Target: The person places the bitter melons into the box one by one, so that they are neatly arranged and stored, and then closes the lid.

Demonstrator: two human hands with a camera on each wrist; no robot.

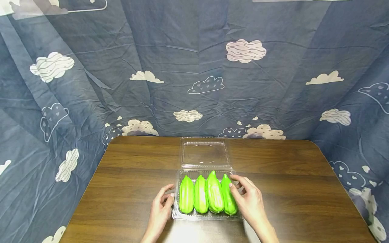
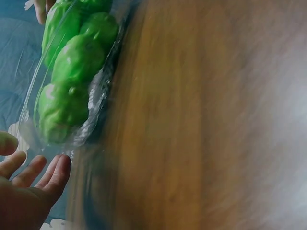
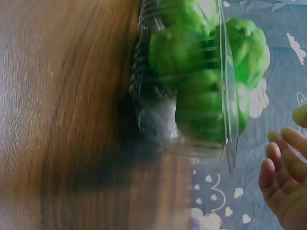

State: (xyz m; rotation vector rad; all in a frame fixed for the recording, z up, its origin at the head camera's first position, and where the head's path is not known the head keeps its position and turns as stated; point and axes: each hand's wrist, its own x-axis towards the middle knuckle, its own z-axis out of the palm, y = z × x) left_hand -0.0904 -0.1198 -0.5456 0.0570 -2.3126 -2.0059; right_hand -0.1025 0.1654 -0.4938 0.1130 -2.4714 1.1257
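Observation:
A clear plastic clamshell box (image 1: 209,217) stands on the table with its lid folded back. Inside lie several bright green, ridged, elongated fruits (image 1: 186,195) side by side, tips pointing away; their exact kind is unclear. My left hand (image 1: 161,206) is at the box's left side, fingers loosely bent; whether they touch it I cannot tell. Over the right rim, beside the rightmost green fruit (image 1: 230,197), is my right hand (image 1: 251,199). In the right wrist view, that hand's relaxed fingers (image 3: 288,160) appear apart from the box and hold nothing.
The transparent lid (image 1: 205,154) lies toward the table's far edge. Wood-grain tabletop (image 1: 130,189) extends to both sides. A blue cloth with printed clouds (image 1: 170,67) hangs behind and around the table.

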